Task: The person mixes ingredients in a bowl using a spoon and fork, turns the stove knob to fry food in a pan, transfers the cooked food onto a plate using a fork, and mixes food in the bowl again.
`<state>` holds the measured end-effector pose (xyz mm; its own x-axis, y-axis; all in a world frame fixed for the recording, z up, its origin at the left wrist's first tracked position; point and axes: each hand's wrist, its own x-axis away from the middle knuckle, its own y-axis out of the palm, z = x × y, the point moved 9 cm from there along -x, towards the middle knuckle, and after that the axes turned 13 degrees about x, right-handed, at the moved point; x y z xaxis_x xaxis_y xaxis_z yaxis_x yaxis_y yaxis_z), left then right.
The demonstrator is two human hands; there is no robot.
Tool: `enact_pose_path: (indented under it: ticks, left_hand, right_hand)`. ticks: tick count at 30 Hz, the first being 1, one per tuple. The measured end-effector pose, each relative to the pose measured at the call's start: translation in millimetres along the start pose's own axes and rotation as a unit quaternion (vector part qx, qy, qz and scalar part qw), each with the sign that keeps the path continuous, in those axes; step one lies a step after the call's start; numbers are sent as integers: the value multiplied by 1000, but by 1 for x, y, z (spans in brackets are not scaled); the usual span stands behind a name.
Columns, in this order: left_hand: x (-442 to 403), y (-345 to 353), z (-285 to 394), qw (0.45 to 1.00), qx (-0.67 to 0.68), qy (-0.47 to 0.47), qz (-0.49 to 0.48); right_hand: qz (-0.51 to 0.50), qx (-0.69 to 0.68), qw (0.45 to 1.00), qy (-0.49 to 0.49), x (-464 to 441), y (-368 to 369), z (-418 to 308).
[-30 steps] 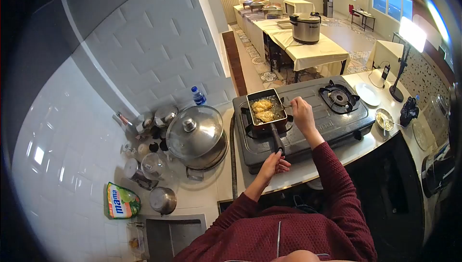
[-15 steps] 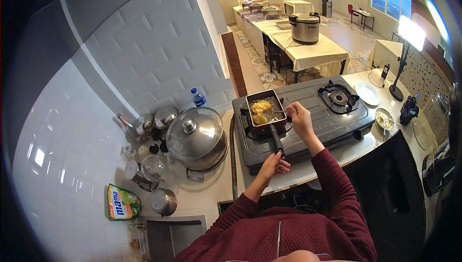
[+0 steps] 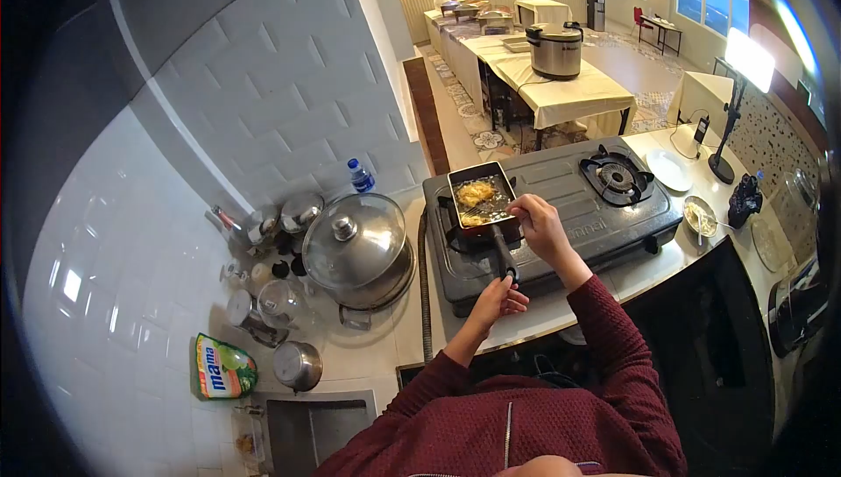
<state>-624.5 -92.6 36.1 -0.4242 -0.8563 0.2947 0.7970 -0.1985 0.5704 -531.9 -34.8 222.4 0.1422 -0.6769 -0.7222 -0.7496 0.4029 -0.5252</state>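
A wide grey gas stove (image 3: 554, 177) spreads in front of the fingers of a person's left hand (image 3: 498, 302) and beneath those of the right hand (image 3: 545, 230). A large lidded pot (image 3: 355, 236) stands to the left of both. Just ahead of the left fingers, a square pan (image 3: 475, 232) sits on the stove; they grasp the end of its dark handle (image 3: 504, 254), the outer ones loosely curled. The right fingers pinch a thin utensil (image 3: 493, 212) at the pan's right edge. Left of them, two golden fritters (image 3: 476, 192) lie in the pan.
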Motion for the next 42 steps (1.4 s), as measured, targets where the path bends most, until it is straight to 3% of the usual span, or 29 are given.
enact_pose_path:
  ticks: [9, 18, 25, 37, 42]
  left_hand:
    - [-1, 0, 0, 1000, 2, 0, -4]
    - [0, 1, -1, 1000, 0, -6, -12]
    - [-1, -2, -1, 1000, 2, -5, -4]
    - [-10, -2, 5, 1000, 9, 12, 3]
    - [-22, -8, 8, 997, -70, 35, 24]
  right_hand:
    - [-22, 63, 996, -59, 7, 10, -10]
    - [15, 92, 996, -12, 2, 15, 13]
    - [-17, 62, 998, -5, 16, 36, 22]
    - [54, 104, 993, 32, 21, -12, 29]
    - [80, 109, 990, 49, 28, -19, 30]
